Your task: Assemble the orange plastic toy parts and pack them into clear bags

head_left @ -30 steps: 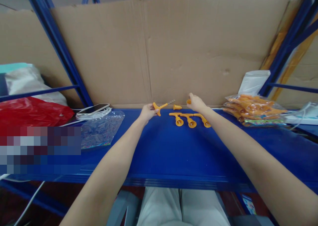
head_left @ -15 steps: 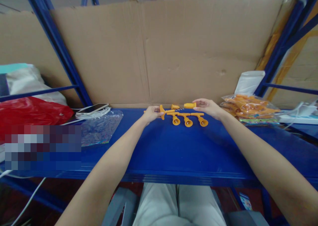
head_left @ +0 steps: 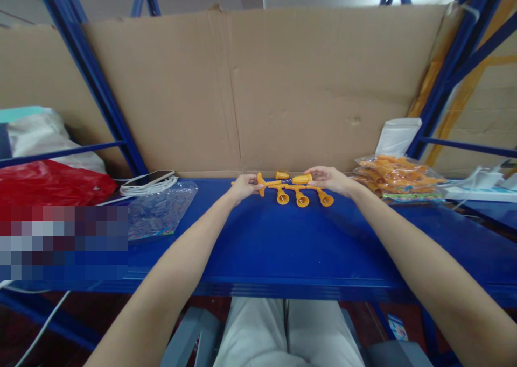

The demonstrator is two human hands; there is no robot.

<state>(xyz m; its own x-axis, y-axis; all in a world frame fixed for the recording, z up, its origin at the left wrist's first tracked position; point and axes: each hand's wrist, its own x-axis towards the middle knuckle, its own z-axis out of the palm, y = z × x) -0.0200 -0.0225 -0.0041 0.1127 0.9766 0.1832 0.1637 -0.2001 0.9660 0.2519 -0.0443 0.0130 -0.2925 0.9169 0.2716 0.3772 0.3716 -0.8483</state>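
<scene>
In the head view, my left hand [head_left: 243, 188] is closed on an orange plastic rod with a flared crosspiece [head_left: 261, 185]; its ribbed shaft points right. My right hand [head_left: 332, 181] pinches an orange hollow sleeve [head_left: 301, 179] by its right end, its left end toward the rod. Between them a thin coil spring [head_left: 286, 181] shows, partly hidden; whether it touches either part I cannot tell. A small orange cup piece [head_left: 281, 175] lies just behind. In front of the hands, three orange pieces with cup-shaped ends [head_left: 302, 199] lie in a row, cups toward me.
A blue shelf top [head_left: 283, 248] carries everything, with a cardboard sheet [head_left: 323, 87] upright behind it. At right sits a clear bag of orange parts [head_left: 399, 176] beside a white power strip [head_left: 480, 193]. Leftward lie a clear plastic bag [head_left: 161, 211], a phone [head_left: 151, 178] on white cable and a red bag [head_left: 52, 181].
My right hand has moved left and slightly down with the sleeve, bringing it closer to the rod. My left hand keeps its hold. The camera view has shifted slightly.
</scene>
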